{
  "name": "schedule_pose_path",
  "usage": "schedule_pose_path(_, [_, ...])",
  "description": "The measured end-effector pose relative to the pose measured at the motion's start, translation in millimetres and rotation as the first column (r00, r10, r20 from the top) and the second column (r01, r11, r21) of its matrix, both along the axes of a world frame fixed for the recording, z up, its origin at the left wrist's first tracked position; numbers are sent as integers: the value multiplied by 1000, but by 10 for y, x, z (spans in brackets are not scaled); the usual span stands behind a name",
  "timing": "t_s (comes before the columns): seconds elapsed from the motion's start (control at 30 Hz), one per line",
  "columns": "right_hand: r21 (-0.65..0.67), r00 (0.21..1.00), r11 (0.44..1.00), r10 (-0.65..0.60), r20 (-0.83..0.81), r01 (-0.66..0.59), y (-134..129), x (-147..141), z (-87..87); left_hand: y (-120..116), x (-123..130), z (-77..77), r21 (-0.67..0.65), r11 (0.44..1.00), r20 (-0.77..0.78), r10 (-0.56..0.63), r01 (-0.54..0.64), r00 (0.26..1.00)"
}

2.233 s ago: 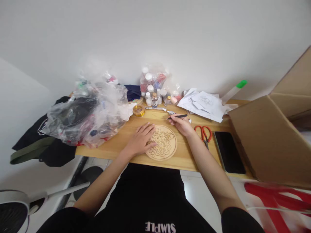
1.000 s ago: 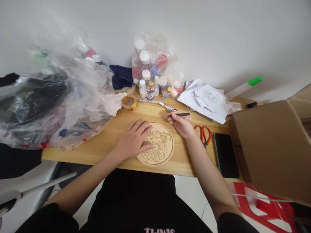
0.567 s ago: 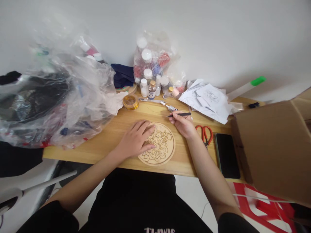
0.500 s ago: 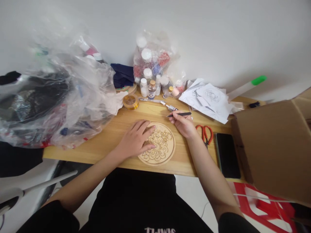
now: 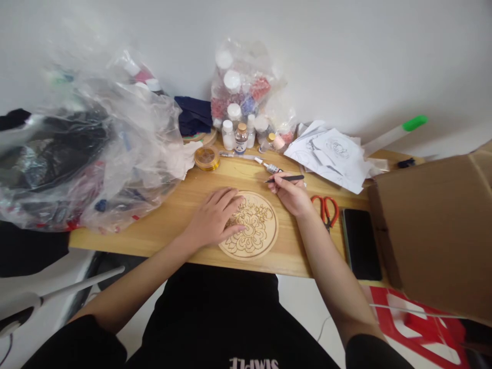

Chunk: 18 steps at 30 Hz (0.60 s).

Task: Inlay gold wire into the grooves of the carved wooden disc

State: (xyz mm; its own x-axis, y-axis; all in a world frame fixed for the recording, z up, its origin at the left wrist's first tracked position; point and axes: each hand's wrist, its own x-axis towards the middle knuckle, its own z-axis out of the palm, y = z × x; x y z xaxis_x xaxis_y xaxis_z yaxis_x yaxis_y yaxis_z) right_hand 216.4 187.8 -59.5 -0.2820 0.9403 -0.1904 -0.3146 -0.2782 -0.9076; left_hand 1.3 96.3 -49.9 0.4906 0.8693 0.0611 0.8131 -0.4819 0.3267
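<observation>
A round wooden disc point(image 5: 251, 230) with a raised golden flower pattern lies near the front edge of the wooden table point(image 5: 154, 233). My left hand point(image 5: 215, 218) rests on the disc's left side, palm down with its fingers spread. To the upper right of the disc, my right hand point(image 5: 289, 193) is closed around black tweezers point(image 5: 294, 178), whose tip points left over the table. Just behind that hand lies a small glue tube point(image 5: 272, 167). Orange-handled pliers point(image 5: 325, 207) are to the right of my right wrist, partly hidden by it.
A phone point(image 5: 361, 243) and a cardboard box point(image 5: 434, 225) are at the right. Sketched papers point(image 5: 334, 154), small bottles point(image 5: 241, 141) and a gold wire spool point(image 5: 206, 158) line the back. Plastic bags point(image 5: 126, 154) fill the left side.
The view has shifted very slightly. Both hands keep nearly the same places, the left on the disc and the right with the tweezers.
</observation>
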Motion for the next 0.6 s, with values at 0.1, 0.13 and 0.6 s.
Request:
schedule_pose_path(0.1, [0,1000,1000,-1,5,1,-1,-4,5,6,2,9,-1,1000,-1,-7,7,1000])
schedule_pose_path(0.13, [-1,1000,1000,-3,5,3,-2,-5,7,9,3,9,-3,1000,-2,-10,10,1000])
schedule_pose_path(0.6, [-2,1000,1000,-9,4,9,-3,-6,10,0,-25,-21,-4,1000,85,11,-11,996])
